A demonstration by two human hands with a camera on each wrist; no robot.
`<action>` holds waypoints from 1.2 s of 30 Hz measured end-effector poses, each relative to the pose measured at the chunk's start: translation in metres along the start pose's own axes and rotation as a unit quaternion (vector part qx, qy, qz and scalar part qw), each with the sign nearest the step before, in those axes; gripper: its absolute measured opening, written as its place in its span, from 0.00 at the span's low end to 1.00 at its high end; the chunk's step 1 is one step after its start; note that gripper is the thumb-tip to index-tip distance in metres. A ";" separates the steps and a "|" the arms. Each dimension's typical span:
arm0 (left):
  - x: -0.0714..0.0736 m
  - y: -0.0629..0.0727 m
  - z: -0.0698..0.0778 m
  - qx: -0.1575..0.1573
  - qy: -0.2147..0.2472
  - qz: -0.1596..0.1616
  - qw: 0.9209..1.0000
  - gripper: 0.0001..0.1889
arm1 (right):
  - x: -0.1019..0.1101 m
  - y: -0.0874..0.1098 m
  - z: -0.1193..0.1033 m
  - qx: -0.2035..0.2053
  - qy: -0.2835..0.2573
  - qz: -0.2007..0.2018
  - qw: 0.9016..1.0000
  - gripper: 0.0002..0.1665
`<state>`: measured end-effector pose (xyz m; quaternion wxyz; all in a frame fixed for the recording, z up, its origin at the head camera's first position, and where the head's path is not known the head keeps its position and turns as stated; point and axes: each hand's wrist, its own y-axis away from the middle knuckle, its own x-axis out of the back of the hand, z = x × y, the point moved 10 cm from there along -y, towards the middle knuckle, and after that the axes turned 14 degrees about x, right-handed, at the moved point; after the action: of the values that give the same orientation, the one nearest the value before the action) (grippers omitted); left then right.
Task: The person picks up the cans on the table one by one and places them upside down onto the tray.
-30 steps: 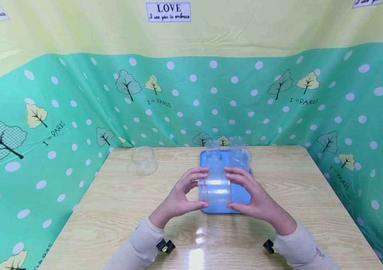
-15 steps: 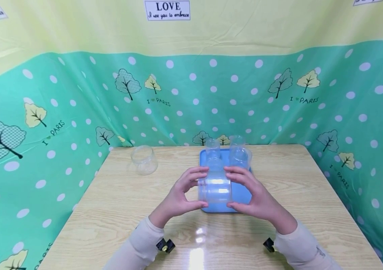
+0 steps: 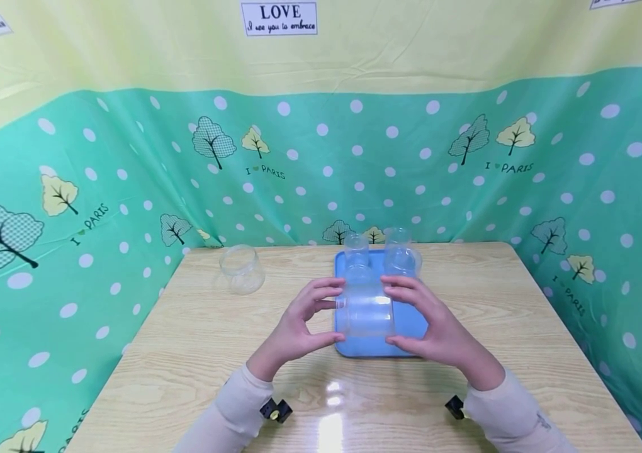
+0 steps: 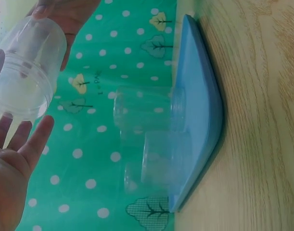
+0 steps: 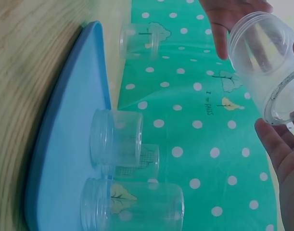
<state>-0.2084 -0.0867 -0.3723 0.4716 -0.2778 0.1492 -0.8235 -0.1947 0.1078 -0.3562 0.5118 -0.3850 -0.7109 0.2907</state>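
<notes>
A clear plastic jar lies sideways in the air above the blue tray, held between both hands. My left hand has its thumb and fingertips at the ringed, open end of the jar. At the opposite, base end, my right hand holds it with thumb and fingers spread around the edge. In the left wrist view the jar is seen mouth first. The right wrist view shows the jar's base nearest, with the right hand below it.
Several clear jars, among them a jar and a larger jar, stand on the tray's far half. Another clear jar stands alone at the table's back left. A green patterned cloth encloses the wooden table.
The jar has shifted slightly to the right. My right hand has moved a little right with it, and my left hand has edged left, so the hands are farther apart.
</notes>
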 end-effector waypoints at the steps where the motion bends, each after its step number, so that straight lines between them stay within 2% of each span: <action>1: 0.000 -0.001 0.003 -0.003 -0.002 0.001 1.000 0.41 | 0.001 0.001 0.001 -0.004 0.004 -0.003 1.000 0.49; 7: 0.003 -0.004 0.026 -0.015 -0.022 0.011 1.000 0.36 | 0.005 0.001 0.004 -0.017 0.012 -0.009 1.000 0.51; 10: 0.005 -0.005 0.031 -0.018 -0.034 0.019 0.999 0.35 | 0.006 0.001 0.005 -0.016 0.013 -0.012 1.000 0.52; 18: 0.007 -0.008 0.030 -0.007 -0.088 0.031 0.996 0.32 | 0.018 0.005 0.008 -0.021 0.024 -0.016 0.999 0.53; 25: 0.008 -0.009 0.027 0.000 -0.095 0.030 0.995 0.30 | 0.024 0.008 0.013 -0.041 0.040 -0.025 0.998 0.54; 36: 0.008 -0.008 0.023 0.029 -0.131 0.033 0.990 0.25 | 0.034 0.003 0.022 -0.083 0.078 -0.089 0.990 0.52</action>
<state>-0.2036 -0.0887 -0.3471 0.5221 -0.3644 0.0718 -0.7678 -0.2214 0.1378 -0.3488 0.5556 -0.3829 -0.7220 0.1533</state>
